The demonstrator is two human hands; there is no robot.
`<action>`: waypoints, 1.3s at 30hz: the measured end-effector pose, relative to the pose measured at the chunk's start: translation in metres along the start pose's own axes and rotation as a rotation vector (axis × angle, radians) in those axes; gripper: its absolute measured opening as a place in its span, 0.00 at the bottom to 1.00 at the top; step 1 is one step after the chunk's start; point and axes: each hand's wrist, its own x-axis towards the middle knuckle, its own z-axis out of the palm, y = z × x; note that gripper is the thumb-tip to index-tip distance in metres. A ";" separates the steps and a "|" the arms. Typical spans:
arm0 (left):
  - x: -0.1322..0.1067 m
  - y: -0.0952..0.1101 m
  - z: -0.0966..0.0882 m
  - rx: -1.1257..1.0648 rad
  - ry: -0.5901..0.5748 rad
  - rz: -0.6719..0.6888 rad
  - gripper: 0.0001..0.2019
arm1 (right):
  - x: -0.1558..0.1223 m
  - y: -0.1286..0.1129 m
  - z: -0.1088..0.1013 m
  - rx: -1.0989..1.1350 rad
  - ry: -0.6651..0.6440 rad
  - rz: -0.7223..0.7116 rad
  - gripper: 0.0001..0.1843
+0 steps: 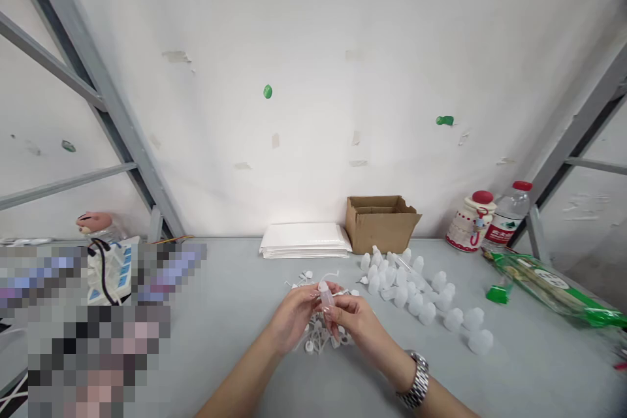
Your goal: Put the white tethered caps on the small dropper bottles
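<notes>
Both hands meet over the grey table near its middle. My left hand (pixel 292 315) and my right hand (pixel 353 319) pinch one small translucent white bottle (pixel 326 295) between their fingertips, held roughly upright. A metal watch (pixel 416 381) is on my right wrist. Under and behind the hands lies a loose heap of small white caps and thin strap-like pieces (pixel 318 338). Several more small white bottles (pixel 416 290) lie scattered to the right of my hands.
An open cardboard box (pixel 379 222) and a stack of white sheets (pixel 304 240) stand at the back by the wall. A red-capped jar (pixel 471 221), a water bottle (pixel 509 215) and a green packet (pixel 553 287) are at right. A power strip (pixel 112 268) lies at left.
</notes>
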 end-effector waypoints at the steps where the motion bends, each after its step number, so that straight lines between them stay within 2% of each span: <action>1: 0.000 0.000 0.000 0.003 -0.012 0.007 0.14 | -0.001 -0.002 0.000 -0.028 0.009 -0.008 0.18; 7: 0.000 -0.001 -0.001 -0.027 -0.036 0.036 0.16 | -0.001 -0.010 0.004 -0.083 0.045 -0.020 0.20; 12: 0.000 -0.002 0.003 -0.025 -0.003 0.062 0.17 | 0.000 -0.005 0.006 -0.194 0.172 -0.036 0.19; 17: 0.001 -0.003 0.006 0.007 0.019 0.116 0.09 | -0.003 0.002 0.005 -0.551 0.305 -0.214 0.11; 21: 0.002 -0.006 0.004 0.039 0.058 0.108 0.10 | -0.007 0.006 0.005 -0.795 0.346 -0.391 0.09; 24: 0.001 -0.005 0.005 0.032 0.058 0.086 0.11 | -0.008 0.007 0.006 -0.860 0.370 -0.418 0.10; 27: 0.000 -0.003 0.007 -0.019 0.041 0.067 0.13 | -0.008 0.007 0.007 -0.781 0.361 -0.372 0.11; 32: 0.002 -0.006 0.003 -0.118 0.023 0.038 0.14 | -0.004 0.006 0.008 -0.519 0.313 -0.179 0.17; 35: 0.004 -0.009 -0.002 -0.146 0.025 0.028 0.15 | 0.000 0.005 0.007 -0.293 0.245 -0.077 0.20; 39: 0.003 -0.009 -0.005 -0.140 0.008 0.012 0.15 | 0.001 0.000 0.005 -0.092 0.126 -0.046 0.20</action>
